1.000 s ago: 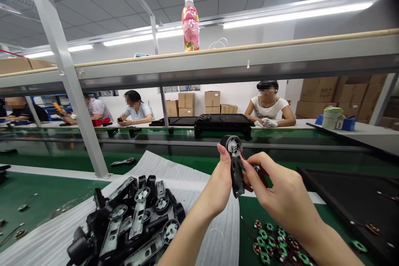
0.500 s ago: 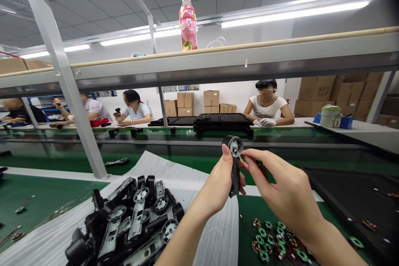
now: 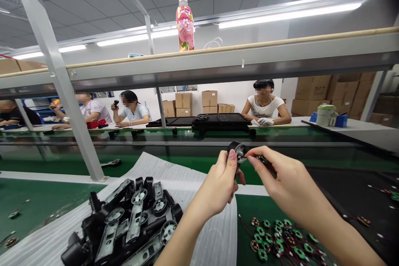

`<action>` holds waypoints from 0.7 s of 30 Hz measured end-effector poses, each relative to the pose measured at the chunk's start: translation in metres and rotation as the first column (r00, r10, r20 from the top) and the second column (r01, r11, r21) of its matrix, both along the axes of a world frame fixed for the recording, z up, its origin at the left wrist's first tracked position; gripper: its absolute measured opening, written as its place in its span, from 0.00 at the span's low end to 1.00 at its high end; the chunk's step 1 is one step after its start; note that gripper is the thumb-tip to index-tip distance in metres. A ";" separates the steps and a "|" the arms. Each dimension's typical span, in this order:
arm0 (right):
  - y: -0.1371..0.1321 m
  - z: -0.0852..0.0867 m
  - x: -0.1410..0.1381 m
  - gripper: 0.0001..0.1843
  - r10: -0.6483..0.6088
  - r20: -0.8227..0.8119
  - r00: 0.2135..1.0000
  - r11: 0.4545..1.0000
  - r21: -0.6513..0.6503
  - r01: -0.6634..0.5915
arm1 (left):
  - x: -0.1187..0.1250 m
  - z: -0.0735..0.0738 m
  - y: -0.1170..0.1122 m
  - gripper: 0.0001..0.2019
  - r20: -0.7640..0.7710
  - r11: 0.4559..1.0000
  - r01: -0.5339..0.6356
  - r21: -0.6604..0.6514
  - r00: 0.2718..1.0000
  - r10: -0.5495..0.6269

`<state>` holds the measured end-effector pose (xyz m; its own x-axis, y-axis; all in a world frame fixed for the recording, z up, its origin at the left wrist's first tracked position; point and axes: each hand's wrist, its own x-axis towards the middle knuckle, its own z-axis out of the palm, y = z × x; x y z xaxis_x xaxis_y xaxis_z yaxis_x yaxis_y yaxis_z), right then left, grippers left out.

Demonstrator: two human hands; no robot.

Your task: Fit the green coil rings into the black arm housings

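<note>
I see a pink-labelled drink bottle (image 3: 185,23) standing on the overhead shelf (image 3: 249,56). Across the green conveyor (image 3: 280,134), a co-worker in a white top (image 3: 263,106) sits before stacked cardboard cartons (image 3: 311,95).

Pile of motor housings (image 3: 124,220) is sitting L on foam sheet (image 3: 218,237); wired coil boards (image 3: 274,237) are lying R on surface (image 3: 249,212), w/ tray (image 3: 343,178) further R; conveyor (image 3: 187,143) is running behind both; bottle (image 3: 185,25) is standing on far shelf (image 3: 249,56) above.
</note>
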<state>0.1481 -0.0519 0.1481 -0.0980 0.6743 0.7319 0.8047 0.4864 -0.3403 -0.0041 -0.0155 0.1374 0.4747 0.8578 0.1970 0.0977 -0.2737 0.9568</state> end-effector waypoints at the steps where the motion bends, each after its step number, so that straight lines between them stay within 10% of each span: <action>1: -0.001 0.001 0.001 0.08 -0.011 -0.005 1.000 1.000 -0.026 0.011 | 0.000 0.000 0.000 0.24 -0.008 1.000 -0.004 0.012 1.000 0.004; 13: 0.000 -0.007 -0.006 0.08 -0.113 0.067 0.991 0.989 -0.088 0.119 | 0.000 0.006 -0.001 0.19 0.043 0.993 0.065 -0.096 0.997 -0.061; 21: 0.006 -0.002 0.000 0.07 0.054 -0.039 0.998 0.968 -0.242 -0.062 | -0.002 0.013 -0.003 0.12 0.067 0.988 0.103 -0.115 0.993 -0.096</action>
<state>0.1477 -0.0461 0.1458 -0.1216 0.8260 0.5503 0.7642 0.4318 -0.4792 -0.0063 -0.0189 0.1500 0.5492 0.8259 0.1279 0.0162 -0.1635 0.9864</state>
